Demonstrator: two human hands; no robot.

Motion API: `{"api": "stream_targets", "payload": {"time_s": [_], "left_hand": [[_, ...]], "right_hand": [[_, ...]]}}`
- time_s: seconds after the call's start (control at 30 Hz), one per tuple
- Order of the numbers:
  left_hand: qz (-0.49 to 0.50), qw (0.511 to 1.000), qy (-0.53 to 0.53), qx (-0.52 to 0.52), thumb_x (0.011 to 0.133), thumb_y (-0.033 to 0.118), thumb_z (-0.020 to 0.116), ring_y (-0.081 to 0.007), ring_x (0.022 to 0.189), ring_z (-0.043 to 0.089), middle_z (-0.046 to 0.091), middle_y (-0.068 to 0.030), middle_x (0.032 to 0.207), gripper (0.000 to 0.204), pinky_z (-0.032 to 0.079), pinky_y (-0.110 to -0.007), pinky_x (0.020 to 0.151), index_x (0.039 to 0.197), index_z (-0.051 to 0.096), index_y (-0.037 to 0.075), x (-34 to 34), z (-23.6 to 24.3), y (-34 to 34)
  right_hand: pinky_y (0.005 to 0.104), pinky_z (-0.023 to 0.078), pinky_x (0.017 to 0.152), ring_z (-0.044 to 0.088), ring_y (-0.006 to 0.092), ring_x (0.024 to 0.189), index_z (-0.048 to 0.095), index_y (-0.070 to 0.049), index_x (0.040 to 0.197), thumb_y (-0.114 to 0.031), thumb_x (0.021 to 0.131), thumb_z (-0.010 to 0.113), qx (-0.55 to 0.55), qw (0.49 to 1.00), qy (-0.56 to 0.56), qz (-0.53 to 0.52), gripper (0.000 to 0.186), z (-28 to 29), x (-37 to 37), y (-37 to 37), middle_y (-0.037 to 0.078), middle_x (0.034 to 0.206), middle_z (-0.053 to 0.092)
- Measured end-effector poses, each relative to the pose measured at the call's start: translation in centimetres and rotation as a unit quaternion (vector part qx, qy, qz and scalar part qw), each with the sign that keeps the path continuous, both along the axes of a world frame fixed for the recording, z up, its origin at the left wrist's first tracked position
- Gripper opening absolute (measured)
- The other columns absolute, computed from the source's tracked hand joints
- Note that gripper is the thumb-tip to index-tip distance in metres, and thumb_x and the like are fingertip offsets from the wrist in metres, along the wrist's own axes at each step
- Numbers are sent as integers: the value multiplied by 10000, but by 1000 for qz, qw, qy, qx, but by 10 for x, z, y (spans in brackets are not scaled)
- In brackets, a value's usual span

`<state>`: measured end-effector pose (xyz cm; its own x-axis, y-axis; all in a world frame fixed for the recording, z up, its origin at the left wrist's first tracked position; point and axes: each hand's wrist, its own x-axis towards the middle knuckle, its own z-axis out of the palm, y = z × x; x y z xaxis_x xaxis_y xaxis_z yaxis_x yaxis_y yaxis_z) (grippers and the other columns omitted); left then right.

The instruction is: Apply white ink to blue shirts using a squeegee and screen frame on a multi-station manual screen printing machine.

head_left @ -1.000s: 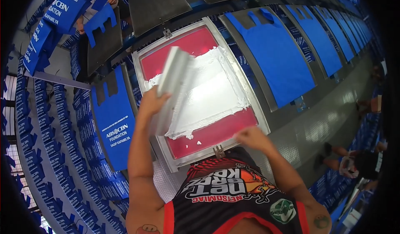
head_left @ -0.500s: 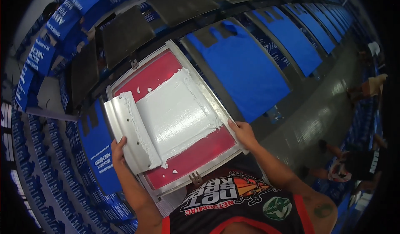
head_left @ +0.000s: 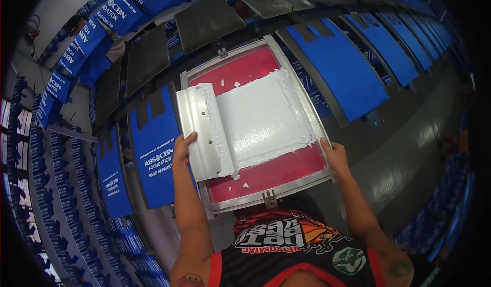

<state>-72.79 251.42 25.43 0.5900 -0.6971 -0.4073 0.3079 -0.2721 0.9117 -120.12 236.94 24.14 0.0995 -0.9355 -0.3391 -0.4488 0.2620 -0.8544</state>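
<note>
Between my hands is a screen printing frame (head_left: 248, 199), pale-edged with red mesh. White paste covers the middle of the mesh, with small flecks on the red. A wide metal squeegee (head_left: 197, 133), its inner edge caked with white, lies along the frame's left side. My left hand (head_left: 183, 148) is closed there, thumb over the squeegee's outer edge; its other fingers are mostly hidden. On the opposite side, my right hand (head_left: 333, 156) grips the frame's right edge, thumb on top. Left of the frame, a blue bag (head_left: 153, 185) with white print lies on a board.
Another printed blue bag (head_left: 113, 185) lies farther left. Unprinted blue bags (head_left: 337, 72) on dark boards run off to the right. Bare dark boards (head_left: 209, 24) stand beyond the frame. Printed bags (head_left: 120, 13) hang at the far left, and racks (head_left: 61, 185) of blue pieces fill the left side.
The frame, with the squeegee on it, has shifted right in view, and a second printed bag now shows at its left. My view has turned; both hands keep their hold.
</note>
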Motion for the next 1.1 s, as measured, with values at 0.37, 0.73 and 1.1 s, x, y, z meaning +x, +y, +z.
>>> {"api": "stream_targets", "payload": {"time_s": [0.37, 0.73, 1.1], "left_hand": [[37, 999, -1, 19, 805, 189, 721, -281, 835, 673, 651, -181, 1007, 501, 553, -410, 763, 1180, 520, -76, -18, -5, -38], [13, 999, 47, -4, 805, 166, 724, -254, 872, 675, 661, -163, 1016, 461, 558, -388, 778, 1171, 548, -53, 1, -37, -43], [-28, 995, -90, -19, 687, 75, 797, -218, 809, 672, 681, -143, 960, 459, 537, -343, 752, 1087, 615, -55, -4, 20, -43]], "right_hand": [[342, 486, 700, 645, 196, 744, 695, 72, 935, -498, 846, 640, 25, 999, 20, 11, 579, -8, -3, -76, 160, 784, 686], [347, 473, 760, 638, 225, 824, 668, 79, 1003, -454, 868, 630, 61, 997, 26, 43, 550, -62, 6, -100, 168, 866, 682], [295, 504, 711, 625, 164, 757, 658, 60, 976, -309, 893, 654, 257, 903, -25, 342, 378, -11, 48, 74, 101, 826, 671]]}}
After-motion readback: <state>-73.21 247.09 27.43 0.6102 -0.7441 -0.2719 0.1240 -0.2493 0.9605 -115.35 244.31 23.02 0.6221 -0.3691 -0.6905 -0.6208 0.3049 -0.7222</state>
